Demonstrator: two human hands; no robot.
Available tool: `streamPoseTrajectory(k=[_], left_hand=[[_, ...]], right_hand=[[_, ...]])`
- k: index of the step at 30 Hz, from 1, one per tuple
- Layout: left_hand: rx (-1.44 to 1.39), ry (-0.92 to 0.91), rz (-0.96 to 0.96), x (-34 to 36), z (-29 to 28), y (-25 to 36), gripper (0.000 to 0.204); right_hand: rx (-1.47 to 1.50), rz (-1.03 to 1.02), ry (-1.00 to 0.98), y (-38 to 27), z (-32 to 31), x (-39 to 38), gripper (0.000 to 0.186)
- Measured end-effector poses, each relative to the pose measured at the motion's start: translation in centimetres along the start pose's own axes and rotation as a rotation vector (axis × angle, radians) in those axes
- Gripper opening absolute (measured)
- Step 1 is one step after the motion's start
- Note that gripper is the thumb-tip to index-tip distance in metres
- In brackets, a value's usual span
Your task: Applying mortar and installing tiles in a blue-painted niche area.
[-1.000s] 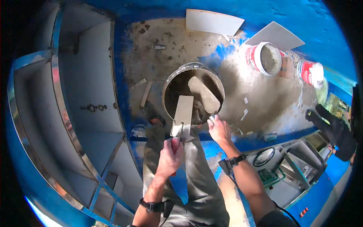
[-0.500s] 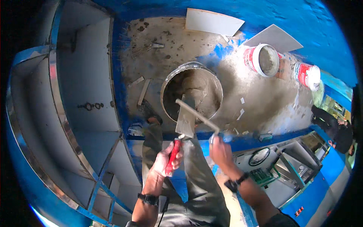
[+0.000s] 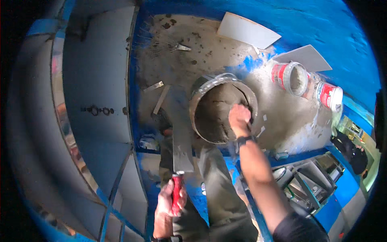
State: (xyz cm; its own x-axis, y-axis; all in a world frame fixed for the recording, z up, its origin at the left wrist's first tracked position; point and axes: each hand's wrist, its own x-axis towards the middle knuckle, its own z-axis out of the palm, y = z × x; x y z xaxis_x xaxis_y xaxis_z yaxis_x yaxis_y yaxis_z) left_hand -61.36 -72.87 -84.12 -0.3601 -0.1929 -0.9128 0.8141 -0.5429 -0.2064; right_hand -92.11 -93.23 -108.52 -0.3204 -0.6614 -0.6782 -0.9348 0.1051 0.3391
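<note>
My left hand (image 3: 169,199) is closed round the red handle of a long-bladed putty knife (image 3: 182,149). Its flat grey blade points away from me, left of the bucket and apart from it. Inside the large bucket (image 3: 194,103) lies thick grey mortar (image 3: 219,105). Reaching in over the bucket's right side, my right hand (image 3: 240,117) is closed on a trowel. The hand and the mortar hide nearly all of that trowel; only a dark, thin edge shows beyond the fingers.
Two white-and-red buckets (image 3: 297,78) (image 3: 331,96) stand at the right by pale boards (image 3: 248,30). A wire whisk-like tool (image 3: 181,47) and thin strips (image 3: 161,99) lie on the floor. Grey shelving (image 3: 105,72) rises at left. Another person (image 3: 350,151) is at far right.
My right hand has moved forward into the bucket, taking the trowel down to the mortar. The putty knife has left the bucket's rim and swung left, nearer to me.
</note>
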Motion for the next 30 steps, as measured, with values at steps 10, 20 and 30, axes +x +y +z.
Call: streamPoseTrajectory(k=[10, 20, 30], left_hand=[[-0.113, 0.057, 0.078, 1.3, -2.6, 1.6, 0.057], [-0.066, 0.112, 0.081, 1.1, -2.9, 1.4, 0.058], [0.03, 0.125, 0.143, -0.2, -0.3, 1.1, 0.053]], right_hand=[[0.01, -0.283, -0.093, -0.8, 1.4, 6.9, 0.035], [0.187, -0.257, -0.233, -3.1, 2.2, 6.7, 0.049], [0.239, -0.405, -0.331, -1.8, 0.6, 6.5, 0.054]])
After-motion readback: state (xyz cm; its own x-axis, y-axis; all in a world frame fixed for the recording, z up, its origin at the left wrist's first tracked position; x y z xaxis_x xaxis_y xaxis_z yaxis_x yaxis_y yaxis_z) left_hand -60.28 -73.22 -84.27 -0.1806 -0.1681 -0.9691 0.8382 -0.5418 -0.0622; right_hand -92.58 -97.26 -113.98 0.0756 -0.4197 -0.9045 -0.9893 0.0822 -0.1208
